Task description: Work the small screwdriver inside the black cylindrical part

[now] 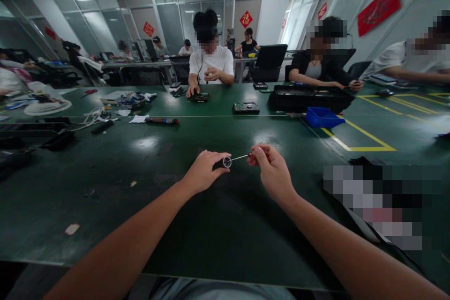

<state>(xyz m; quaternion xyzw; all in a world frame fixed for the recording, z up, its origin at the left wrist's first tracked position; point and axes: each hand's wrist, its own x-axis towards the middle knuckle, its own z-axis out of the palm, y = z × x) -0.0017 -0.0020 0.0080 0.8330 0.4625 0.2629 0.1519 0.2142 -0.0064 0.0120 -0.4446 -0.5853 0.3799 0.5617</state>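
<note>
My left hand grips a small dark cylinder with a silvery round end, thumb and fingers on either side of it. The open face of this end points toward me. In my right hand is a screwdriver with a thin metal shaft and a reddish collar; my fingers cover most of its handle. The shaft points left, and its tip reaches the round end. Whether the tip touches anything inside is too small to tell. Both hands are above the green table.
A hard drive, a blue tray and a long black housing lie farther back. A brown-and-blue tool lies left. A co-worker sits opposite, handling parts. A dark item with a blurred surface lies right.
</note>
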